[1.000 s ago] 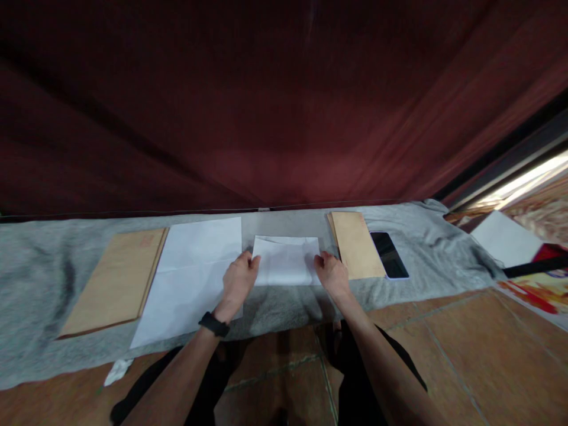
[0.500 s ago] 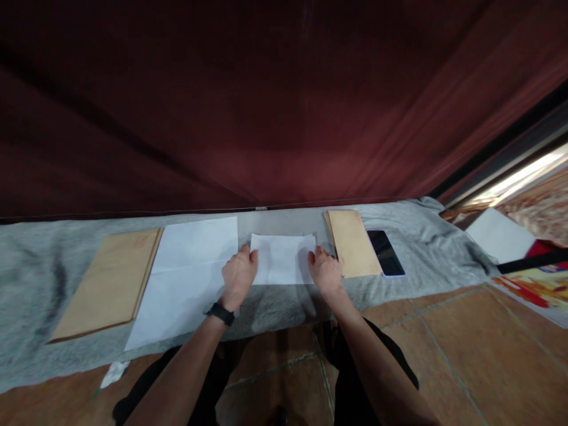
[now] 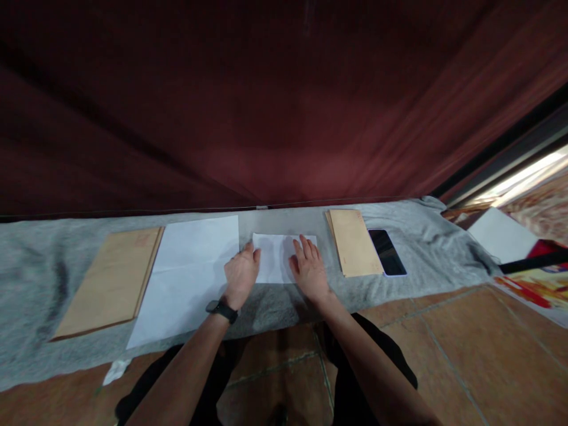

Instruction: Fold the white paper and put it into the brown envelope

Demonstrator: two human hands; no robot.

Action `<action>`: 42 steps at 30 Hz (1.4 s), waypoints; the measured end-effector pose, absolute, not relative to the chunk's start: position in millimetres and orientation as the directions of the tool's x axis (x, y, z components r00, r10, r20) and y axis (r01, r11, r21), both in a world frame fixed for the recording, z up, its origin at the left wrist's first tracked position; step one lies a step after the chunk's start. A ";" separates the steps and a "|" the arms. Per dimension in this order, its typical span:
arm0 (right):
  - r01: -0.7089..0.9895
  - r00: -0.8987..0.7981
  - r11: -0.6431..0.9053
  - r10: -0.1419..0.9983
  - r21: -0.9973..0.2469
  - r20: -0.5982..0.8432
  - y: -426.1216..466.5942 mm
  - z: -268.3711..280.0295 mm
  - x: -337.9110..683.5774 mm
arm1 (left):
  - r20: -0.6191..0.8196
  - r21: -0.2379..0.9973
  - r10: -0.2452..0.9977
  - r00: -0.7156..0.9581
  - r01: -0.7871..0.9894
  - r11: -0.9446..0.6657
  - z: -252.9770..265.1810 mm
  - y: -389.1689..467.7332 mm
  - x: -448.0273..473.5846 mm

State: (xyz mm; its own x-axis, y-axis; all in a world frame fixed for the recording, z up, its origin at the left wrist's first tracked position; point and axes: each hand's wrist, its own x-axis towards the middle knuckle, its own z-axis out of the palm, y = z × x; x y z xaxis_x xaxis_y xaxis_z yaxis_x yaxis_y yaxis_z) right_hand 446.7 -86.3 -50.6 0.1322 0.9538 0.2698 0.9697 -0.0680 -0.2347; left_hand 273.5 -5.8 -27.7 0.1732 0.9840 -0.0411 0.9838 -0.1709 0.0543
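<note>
A white folded sheet of paper (image 3: 274, 254) lies on the grey cloth in front of me. Its left edge is pinched by my left hand (image 3: 242, 273), fingers curled and thumb against the paper. My right hand (image 3: 310, 269) rests open on the right part of the sheet, fingers stretched out and covering that lower corner. To the left of my left hand are larger white sheets (image 3: 190, 275) with a crease across them. On the right, a small stack of brown envelopes (image 3: 355, 242) lies beside a dark-screened phone (image 3: 387, 252).
Larger brown envelopes (image 3: 109, 281) are stacked at the far left of the grey cloth (image 3: 435, 254). A dark red curtain (image 3: 284, 118) rises behind. Below is a tiled floor (image 3: 479, 337), with a scrap of white paper (image 3: 117, 370) at the cloth's front edge.
My right hand has left the sheet's right edge and moved left onto its surface, fingers now spread out. The left hand stays at the left edge.
</note>
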 end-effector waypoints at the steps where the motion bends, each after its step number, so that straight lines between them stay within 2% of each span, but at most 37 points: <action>1: 0.969 0.099 -0.033 0.960 -0.246 0.261 -86.6 -54.6 443.9 | -0.040 0.056 0.984 0.176 0.983 -0.174 -27.6 -5.6 273.2; 12: 0.978 0.066 -0.014 0.968 -0.207 0.243 -91.5 -70.6 436.2 | -0.001 0.049 0.983 0.182 0.982 -0.182 -29.6 -10.7 274.8; 16: 0.980 0.065 -0.014 0.965 -0.198 0.253 -91.3 -71.9 435.9 | 0.091 0.058 0.972 0.216 0.973 -0.221 -27.3 -12.4 274.3; 18: 0.981 0.064 -0.015 0.966 -0.195 0.251 -91.0 -72.1 435.8 | 0.184 0.048 0.943 0.279 0.955 -0.292 -28.4 -12.4 276.9; 21: 0.982 0.063 -0.020 0.973 -0.189 0.222 -90.3 -70.9 435.8 | 0.285 0.102 0.842 0.458 0.859 -0.501 -36.5 -15.3 287.8; 23: 0.982 0.058 -0.021 0.979 -0.187 0.194 -90.1 -69.3 436.0 | 0.300 0.162 0.755 0.583 0.749 -0.642 -45.7 -20.0 297.5; 25: 0.983 0.048 -0.016 0.984 -0.183 0.171 -90.4 -67.6 436.2 | 0.279 0.195 0.707 0.650 0.683 -0.704 -55.4 -25.4 305.8; 32: 0.981 0.047 -0.012 0.983 -0.192 0.180 -90.8 -68.0 437.3 | 0.248 0.210 0.747 0.616 0.719 -0.663 -72.1 -29.0 312.2; 42: 0.971 0.184 -0.141 0.957 -0.191 0.225 -89.0 -76.7 456.4 | 0.264 0.221 0.844 0.466 0.823 -0.523 -79.5 -17.7 302.0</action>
